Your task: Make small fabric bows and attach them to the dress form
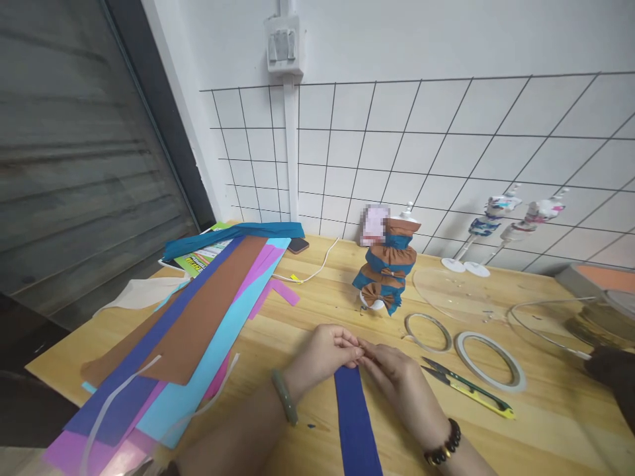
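A dark blue strip (358, 423) of paper or cloth runs from the near edge of the view up to both hands. My left hand (327, 347) pinches its far end, fingers curled together. Close against it, my right hand (391, 373) also has its fingertips closed on that end; the fingers hide the exact grip. Beyond them stands a small dress form (391, 261) dressed in brown and teal ruffles with bows. To the right of my right hand lie thread snips (469, 388) with green and yellow handles.
Two tape rolls (491, 360) lie at the right, near a clear round sheet (456, 294). Coloured strips (213, 297) are piled at the left, with a phone (298, 246) behind. Two smaller decorated forms (489, 221) stand by the wall. A dark sleeve (612, 377) shows at the right edge.
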Available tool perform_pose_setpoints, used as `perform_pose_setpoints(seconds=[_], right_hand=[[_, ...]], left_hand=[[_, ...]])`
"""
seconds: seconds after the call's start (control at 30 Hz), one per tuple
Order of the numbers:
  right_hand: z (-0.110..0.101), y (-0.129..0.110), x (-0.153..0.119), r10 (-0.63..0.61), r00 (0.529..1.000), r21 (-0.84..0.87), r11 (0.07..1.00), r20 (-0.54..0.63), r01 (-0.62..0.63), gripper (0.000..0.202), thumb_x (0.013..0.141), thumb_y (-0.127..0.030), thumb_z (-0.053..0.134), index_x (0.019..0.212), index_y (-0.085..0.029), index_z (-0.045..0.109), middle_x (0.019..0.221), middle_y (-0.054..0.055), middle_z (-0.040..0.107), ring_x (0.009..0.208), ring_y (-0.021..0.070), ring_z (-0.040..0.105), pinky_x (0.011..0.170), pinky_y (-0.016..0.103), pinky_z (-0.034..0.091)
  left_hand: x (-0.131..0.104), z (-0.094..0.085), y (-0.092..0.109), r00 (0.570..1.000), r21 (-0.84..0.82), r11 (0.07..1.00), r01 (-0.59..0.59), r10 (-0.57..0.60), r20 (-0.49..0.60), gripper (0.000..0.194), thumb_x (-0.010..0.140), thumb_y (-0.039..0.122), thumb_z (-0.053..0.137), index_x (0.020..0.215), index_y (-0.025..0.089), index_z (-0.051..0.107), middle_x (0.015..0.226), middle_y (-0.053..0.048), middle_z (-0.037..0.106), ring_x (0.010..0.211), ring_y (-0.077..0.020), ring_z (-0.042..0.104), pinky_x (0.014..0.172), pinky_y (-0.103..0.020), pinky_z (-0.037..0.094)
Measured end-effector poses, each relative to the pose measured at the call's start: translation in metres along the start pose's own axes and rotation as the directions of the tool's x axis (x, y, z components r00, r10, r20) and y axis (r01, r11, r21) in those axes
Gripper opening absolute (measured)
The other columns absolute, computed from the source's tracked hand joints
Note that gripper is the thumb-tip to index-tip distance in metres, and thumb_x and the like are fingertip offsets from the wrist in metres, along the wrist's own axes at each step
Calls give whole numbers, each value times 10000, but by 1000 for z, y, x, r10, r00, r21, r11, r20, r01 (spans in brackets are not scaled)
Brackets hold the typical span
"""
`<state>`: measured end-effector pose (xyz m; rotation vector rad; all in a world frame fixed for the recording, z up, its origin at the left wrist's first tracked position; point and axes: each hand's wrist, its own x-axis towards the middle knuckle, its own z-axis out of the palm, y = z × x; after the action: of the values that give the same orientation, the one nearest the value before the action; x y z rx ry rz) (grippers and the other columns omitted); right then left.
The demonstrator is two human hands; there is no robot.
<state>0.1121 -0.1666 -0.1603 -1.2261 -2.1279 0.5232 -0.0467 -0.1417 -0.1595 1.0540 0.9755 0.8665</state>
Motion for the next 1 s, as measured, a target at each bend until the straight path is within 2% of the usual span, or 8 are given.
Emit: perform_pose_setpoints(seconds=[0.13,0.27,0.4,0.5,0.7,0.83,0.93,1.0], right_hand=[[-1,4,-2,18,995,-28,999,-97,-21,224,840,-309,479,833,-195,672,788,76,702,704,201,644,661,309,498],[-1,6,-2,129,975,126,986,-179,-107,239,823,-349,496,814,-186,670,821,89,698,758,210,642,689,307,505],[1,7,0,284,949,343,913,-139,-223,271,810,-385,506,796,-167,666,774,82,694,703,199,637,643,285,513],[3,6,1,312,941,394,887,-127,-241,301,822,-396,480,814,-156,660,746,76,683,643,185,620,601,277,511],[4,-10,0,114,981,144,985,-154,-91,273,841,-342,459,829,-178,677,700,56,569,647,171,562,585,269,465],[6,-16,1,110,988,98,990,-108,-99,321,880,-310,380,835,-175,668,675,45,539,632,167,549,576,270,469],[6,-5,4,110,993,87,991,-46,-105,331,896,-266,329,989,-177,634,767,59,610,759,184,591,682,295,497],[6,7,9,77,995,-99,992,-57,-82,342,877,-216,342,1131,-160,564,882,89,622,790,192,605,704,311,500]], left_hand=[[0,1,1,1000,-81,997,10,-11,-14,368,578,292,728,844,99,562,664,-48,639,621,-146,621,599,-261,491],[-1,-2,4,996,-230,969,86,-78,42,436,630,261,708,981,103,503,777,-85,655,716,-177,648,682,-300,505],[-3,-3,7,992,-246,961,125,-112,65,411,647,251,697,982,110,504,808,-89,650,716,-165,646,655,-272,503],[-4,-1,8,987,-186,973,139,-121,106,341,661,327,678,884,101,554,781,-75,637,612,-129,629,556,-228,482],[-3,4,2,969,-130,972,197,-173,179,417,658,487,623,701,73,588,614,-55,599,541,-127,609,506,-221,464],[-1,3,4,984,-121,981,150,-137,112,413,621,484,651,685,81,586,584,-45,602,496,-106,582,450,-192,425],[1,-2,9,997,-114,991,76,-75,12,393,628,468,649,710,88,590,637,-53,626,505,-100,584,430,-175,400],[1,-7,11,997,-111,994,24,-32,-70,368,634,446,651,703,89,590,680,-67,641,523,-100,589,446,-177,405]])
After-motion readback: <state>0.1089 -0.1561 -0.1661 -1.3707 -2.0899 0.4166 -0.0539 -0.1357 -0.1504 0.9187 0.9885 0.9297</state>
